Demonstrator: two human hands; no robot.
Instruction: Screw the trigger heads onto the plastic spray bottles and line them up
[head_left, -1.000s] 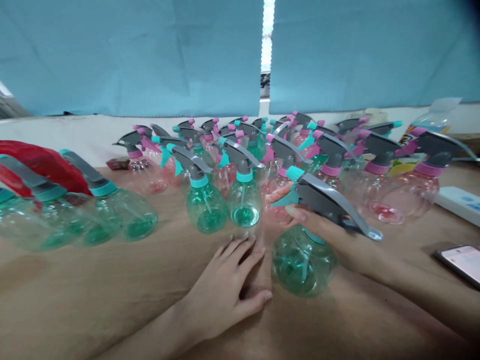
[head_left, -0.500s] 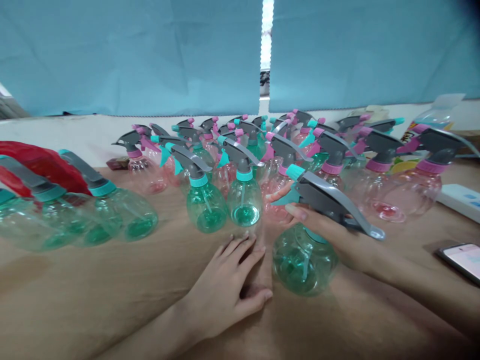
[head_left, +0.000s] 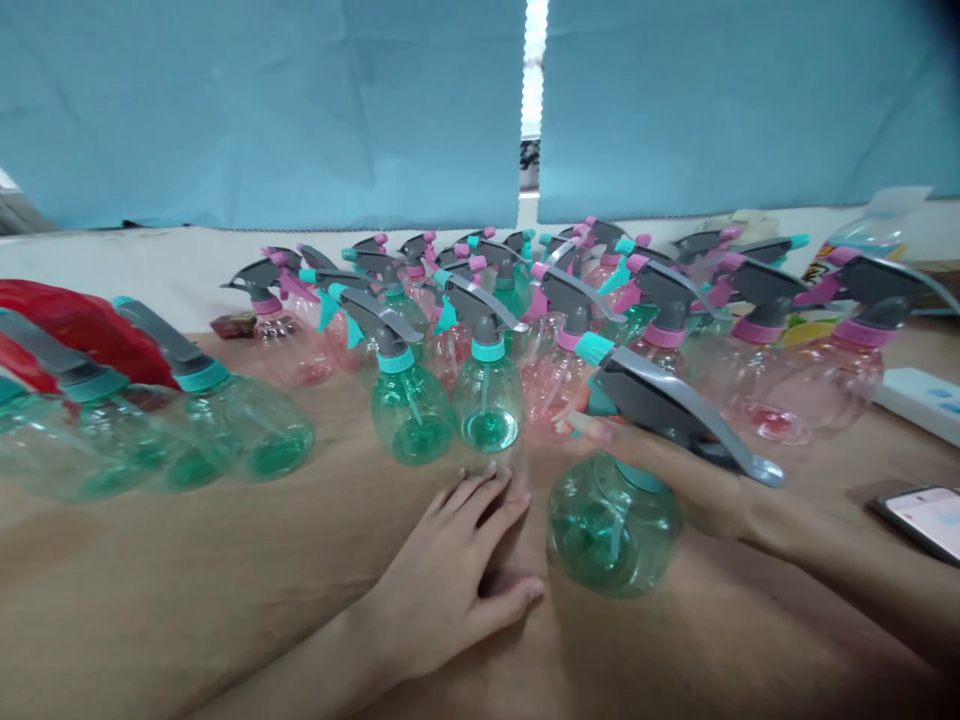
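Note:
My right hand [head_left: 679, 475] grips the neck of a green spray bottle [head_left: 613, 520] with a grey trigger head [head_left: 667, 405] and a teal nozzle. The bottle stands on the brown table [head_left: 187, 590], tilted slightly toward me. My left hand [head_left: 450, 580] lies flat on the table just left of that bottle, fingers spread, holding nothing. Right behind my left fingertips stand two more green spray bottles [head_left: 409, 405], upright.
Several pink and green spray bottles [head_left: 570, 290] crowd the back of the table. More green bottles [head_left: 225, 420] lie at the left by a red bag [head_left: 82, 325]. A phone [head_left: 926, 520] and a white box [head_left: 926, 400] sit at the right. Blue curtains hang behind.
My right hand has shifted the held bottle slightly right and toward me, and my index finger has dropped off the nozzle. My left hand has stayed flat in place.

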